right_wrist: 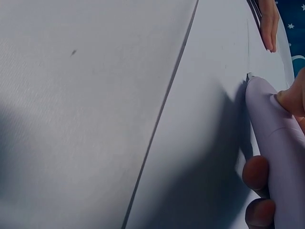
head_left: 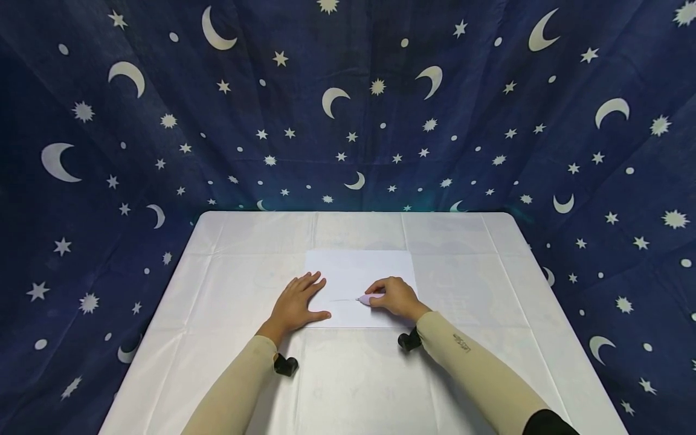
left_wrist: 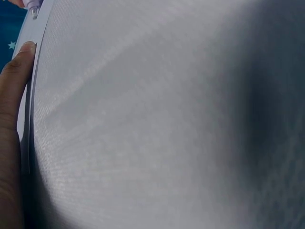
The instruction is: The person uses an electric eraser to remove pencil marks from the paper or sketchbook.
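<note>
A white sheet of paper (head_left: 359, 269) lies flat on the table, with a thin faint line (head_left: 341, 300) across its lower half. My right hand (head_left: 399, 297) grips a thick lilac pen-shaped tool (right_wrist: 274, 121), whose kind I cannot tell. Its small narrow tip (right_wrist: 250, 76) is right at the paper, at the right end of the line. On the left, my left hand (head_left: 298, 302) rests with its fingers spread over the paper's left edge. Its thumb (left_wrist: 21, 62) lies along the sheet in the left wrist view, where the tool's tip (left_wrist: 34, 14) also shows at the top.
A creased white cloth (head_left: 359, 386) covers the table. Black wrist cameras (head_left: 286, 365) sit under both forearms, close above the cloth. Behind and beside the table hangs a dark blue curtain (head_left: 304, 121) with moons and stars.
</note>
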Demonstrator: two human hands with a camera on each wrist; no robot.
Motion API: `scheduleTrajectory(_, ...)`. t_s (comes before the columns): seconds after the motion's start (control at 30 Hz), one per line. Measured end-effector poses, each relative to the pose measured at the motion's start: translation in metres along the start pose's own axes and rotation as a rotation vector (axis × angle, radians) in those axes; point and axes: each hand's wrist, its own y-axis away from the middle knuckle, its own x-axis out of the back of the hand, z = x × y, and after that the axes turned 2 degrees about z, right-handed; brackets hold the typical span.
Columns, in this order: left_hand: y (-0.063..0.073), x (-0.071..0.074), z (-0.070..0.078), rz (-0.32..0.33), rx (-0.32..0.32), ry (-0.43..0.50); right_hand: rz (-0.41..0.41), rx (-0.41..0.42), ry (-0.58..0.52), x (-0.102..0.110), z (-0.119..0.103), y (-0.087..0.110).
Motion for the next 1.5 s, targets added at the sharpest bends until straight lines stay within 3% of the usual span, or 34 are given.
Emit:
scheduleTrajectory(0.4,0.0,-0.001,0.001,0.002,-0.002,0.021,0.001,0.0,-0.018,-0.001,0.001,0.001)
scheduleTrajectory(0.73,0.0,-0.008,-0.001,0.081,-0.04,0.012,-0.019,0.04,0.003,-0.01,-0.01,-0.004)
scheduleTrajectory(1.17,-0.001,0.0,-0.001,-0.008,0.006,-0.001,0.003,0.001,0.012,-0.003,-0.008,0.0)
scheduleTrajectory(1.5,-0.001,-0.001,-0.001,-0.01,0.007,0.007,-0.004,0.023,0.003,-0.007,-0.012,-0.004)
